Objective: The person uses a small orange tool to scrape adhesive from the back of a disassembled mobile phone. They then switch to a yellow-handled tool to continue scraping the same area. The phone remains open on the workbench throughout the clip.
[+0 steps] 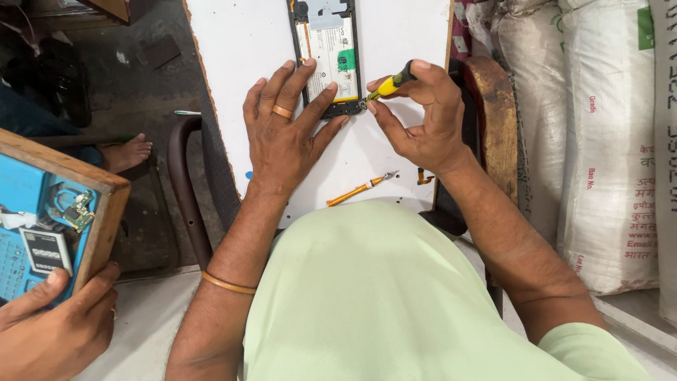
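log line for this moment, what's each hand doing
left hand: pressing down opened phone | right hand: holding yellow screwdriver, tip at phone's lower corner | board: orange tool lying loose

A white board (pixel 240 85) rests across a dark chair (pixel 185 190) with a worn wooden armrest (pixel 497 127). White sacks (pixel 606 141) stand at the right on a grey concrete floor (pixel 127 92).

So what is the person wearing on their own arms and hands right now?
Both forearms are bare. The left hand has a plain orange-gold ring on one finger, and a thin bangle of the same colour circles the left forearm. The right hand shows no jewellery. A pale green short sleeve covers the right upper arm.
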